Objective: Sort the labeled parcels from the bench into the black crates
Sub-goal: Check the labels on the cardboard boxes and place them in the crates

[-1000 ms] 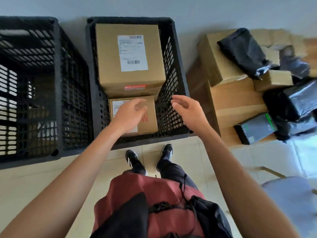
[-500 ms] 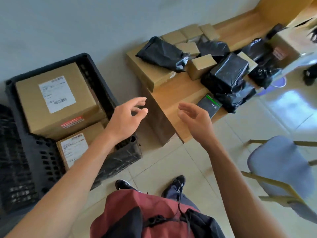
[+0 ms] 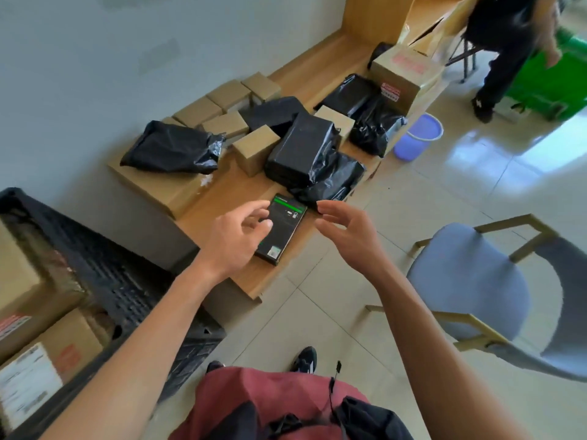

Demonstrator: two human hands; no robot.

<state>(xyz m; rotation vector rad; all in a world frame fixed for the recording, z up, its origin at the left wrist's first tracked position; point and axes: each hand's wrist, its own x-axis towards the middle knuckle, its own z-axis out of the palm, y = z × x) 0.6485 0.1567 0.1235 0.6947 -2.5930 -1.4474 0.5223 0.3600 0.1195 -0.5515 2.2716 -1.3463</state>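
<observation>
Both hands (image 3: 236, 241) (image 3: 347, 231) now flank flat black parcel (image 3: 282, 228) (neither grip closed).

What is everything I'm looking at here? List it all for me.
black crate: one, black, floor at left.
labeled boxes: two, brown, inside the crate.
bench: one, wooden, along the wall.
cardboard boxes: about ten, brown, on the bench.
black bags: about five, wrapped parcels, on the bench.
flat box: one, black with green stripe, bench's near end.
bucket: one, purple, floor beyond the bench.
chair: one, blue-grey, at right.
second person: one, dark clothes, top right.
left hand: open, over the flat box.
right hand: open, beside it.
</observation>
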